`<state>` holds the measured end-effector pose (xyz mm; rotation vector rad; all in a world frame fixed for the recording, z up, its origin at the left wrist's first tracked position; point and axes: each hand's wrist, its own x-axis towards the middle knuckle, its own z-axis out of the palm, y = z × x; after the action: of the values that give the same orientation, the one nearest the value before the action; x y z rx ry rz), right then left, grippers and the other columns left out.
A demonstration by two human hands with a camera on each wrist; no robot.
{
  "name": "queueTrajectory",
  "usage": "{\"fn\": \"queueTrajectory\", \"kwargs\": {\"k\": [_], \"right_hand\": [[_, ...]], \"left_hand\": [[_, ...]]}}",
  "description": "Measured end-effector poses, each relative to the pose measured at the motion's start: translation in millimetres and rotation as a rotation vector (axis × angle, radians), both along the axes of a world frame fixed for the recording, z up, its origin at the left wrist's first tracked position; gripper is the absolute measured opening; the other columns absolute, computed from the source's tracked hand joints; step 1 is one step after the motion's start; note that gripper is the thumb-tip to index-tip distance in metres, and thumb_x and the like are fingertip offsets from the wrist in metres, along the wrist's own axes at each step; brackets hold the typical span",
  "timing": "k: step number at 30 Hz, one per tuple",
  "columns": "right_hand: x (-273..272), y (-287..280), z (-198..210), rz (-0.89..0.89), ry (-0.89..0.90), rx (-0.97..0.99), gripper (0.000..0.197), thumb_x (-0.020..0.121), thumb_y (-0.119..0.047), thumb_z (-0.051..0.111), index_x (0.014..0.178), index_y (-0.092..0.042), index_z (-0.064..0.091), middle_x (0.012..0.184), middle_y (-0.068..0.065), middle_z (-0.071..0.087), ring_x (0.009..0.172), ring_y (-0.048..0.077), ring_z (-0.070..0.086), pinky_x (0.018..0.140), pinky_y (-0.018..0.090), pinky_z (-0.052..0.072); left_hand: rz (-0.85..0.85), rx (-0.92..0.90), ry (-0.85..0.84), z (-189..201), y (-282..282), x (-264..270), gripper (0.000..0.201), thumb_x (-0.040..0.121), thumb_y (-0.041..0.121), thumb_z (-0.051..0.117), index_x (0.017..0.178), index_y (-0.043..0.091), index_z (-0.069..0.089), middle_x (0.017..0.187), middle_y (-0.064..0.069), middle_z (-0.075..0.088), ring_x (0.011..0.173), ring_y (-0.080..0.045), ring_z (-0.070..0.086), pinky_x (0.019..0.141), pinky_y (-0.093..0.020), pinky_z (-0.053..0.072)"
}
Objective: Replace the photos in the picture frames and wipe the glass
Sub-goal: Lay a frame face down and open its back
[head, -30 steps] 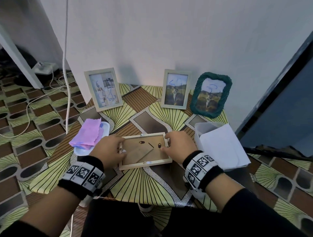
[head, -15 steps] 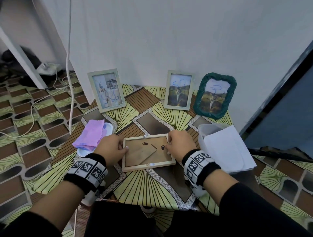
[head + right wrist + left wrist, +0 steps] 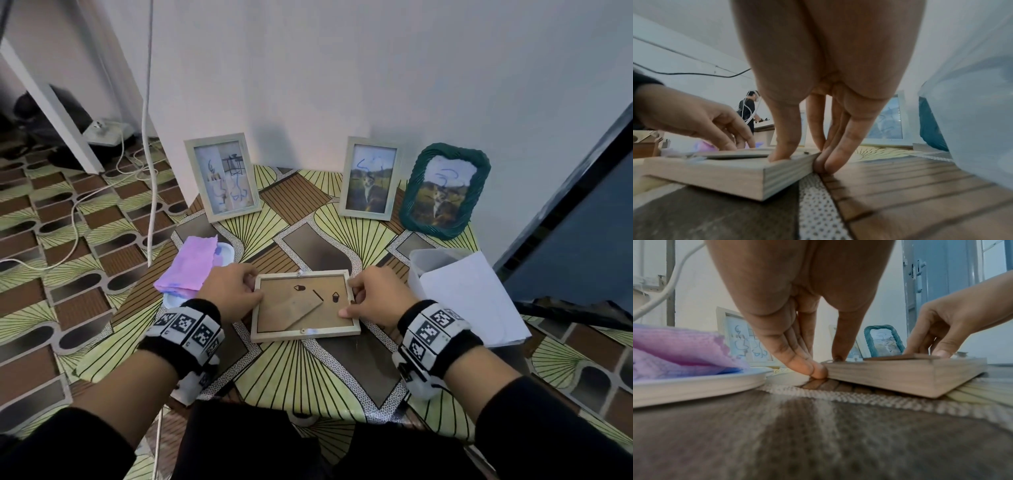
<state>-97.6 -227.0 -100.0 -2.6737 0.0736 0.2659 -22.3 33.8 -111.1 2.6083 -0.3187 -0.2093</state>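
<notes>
Head view has the wooden frame (image 3: 305,306) lying face-down on the worktop (image 3: 284,370), backing board up, between both hands. Left hand (image 3: 230,291) pinches its left edge, thumb on top and fingers (image 3: 813,368) against the side. Right hand (image 3: 371,294) does the same on the right edge, thumb pressing the rim. Hands are apart, one clamped on each end. I'd guess the back needs opening next: keep the frame flat, turn the little tabs gently, then lift the board without dragging the glass. Pink cloth (image 3: 191,267) sits just to the left for wiping
</notes>
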Motion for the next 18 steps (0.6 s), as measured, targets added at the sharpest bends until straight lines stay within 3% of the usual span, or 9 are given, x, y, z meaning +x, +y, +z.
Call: {"fn": "queueTrajectory", "kwargs": {"k": [3, 5, 8, 10, 14, 18], "right_hand": [[0.0, 3.6, -0.7, 0.003, -0.057, -0.071, 0.038, 0.075, -0.043, 0.081, 0.061, -0.015, 0.058, 0.068, -0.003, 0.055, 0.069, 0.014, 0.055, 0.056, 0.026, 0.040], [1.4, 9.5, -2.6, -0.001, -0.089, -0.139, 0.042, 0.079, -0.044, 0.077, 0.059, -0.015, 0.053, 0.065, -0.004, 0.050, 0.063, 0.011, 0.048, 0.051, 0.023, 0.032], [6.9, 20.5, -3.1, 0.003, -0.098, -0.230, 0.028, 0.089, -0.032, 0.067, 0.072, -0.012, 0.056, 0.074, 0.001, 0.052, 0.075, 0.019, 0.059, 0.061, 0.025, 0.044], [9.5, 22.2, -0.6, 0.026, -0.082, -0.249, 0.025, 0.091, -0.029, 0.063, 0.075, -0.014, 0.050, 0.079, 0.004, 0.052, 0.083, 0.025, 0.062, 0.069, 0.030, 0.049], [7.6, 7.3, 5.1, 0.113, -0.040, -0.199, 0.047, 0.084, -0.045, 0.071, 0.056, -0.014, 0.049, 0.060, -0.001, 0.048, 0.057, 0.012, 0.048, 0.049, 0.024, 0.032], [4.7, 0.2, 3.2, 0.156, -0.031, -0.183, 0.044, 0.079, -0.046, 0.076, 0.057, -0.017, 0.050, 0.062, -0.004, 0.049, 0.061, 0.011, 0.048, 0.051, 0.024, 0.033]], "left_hand": [[-0.005, 0.006, 0.005, 0.1, -0.7, -0.3, 0.034, 0.082, 0.020, 0.070, 0.115, 0.016, 0.064, 0.087, 0.005, 0.068, 0.079, -0.012, 0.063, 0.081, -0.027, 0.052], [-0.006, -0.002, 0.001, -1.3, -1.2, -0.9, 0.037, 0.082, 0.020, 0.070, 0.118, 0.016, 0.063, 0.085, 0.005, 0.067, 0.076, -0.009, 0.062, 0.075, -0.023, 0.049], [-0.006, -0.009, -0.011, -2.5, -1.5, -1.0, 0.035, 0.081, 0.018, 0.071, 0.116, 0.016, 0.064, 0.081, 0.008, 0.065, 0.071, -0.006, 0.060, 0.065, -0.016, 0.043], [-0.006, 0.001, -0.015, -2.8, -2.3, -1.0, 0.029, 0.081, 0.018, 0.071, 0.109, 0.015, 0.066, 0.081, 0.005, 0.066, 0.074, -0.010, 0.062, 0.069, -0.020, 0.047], [-0.009, 0.023, -0.017, -3.1, -3.5, -0.9, 0.025, 0.081, 0.017, 0.070, 0.105, 0.014, 0.066, 0.085, -0.001, 0.068, 0.080, -0.018, 0.063, 0.080, -0.032, 0.053], [-0.010, -0.003, -0.003, -3.7, -2.3, 0.8, 0.032, 0.081, 0.020, 0.073, 0.112, 0.016, 0.063, 0.089, 0.002, 0.066, 0.082, -0.017, 0.062, 0.080, -0.028, 0.051]]}}
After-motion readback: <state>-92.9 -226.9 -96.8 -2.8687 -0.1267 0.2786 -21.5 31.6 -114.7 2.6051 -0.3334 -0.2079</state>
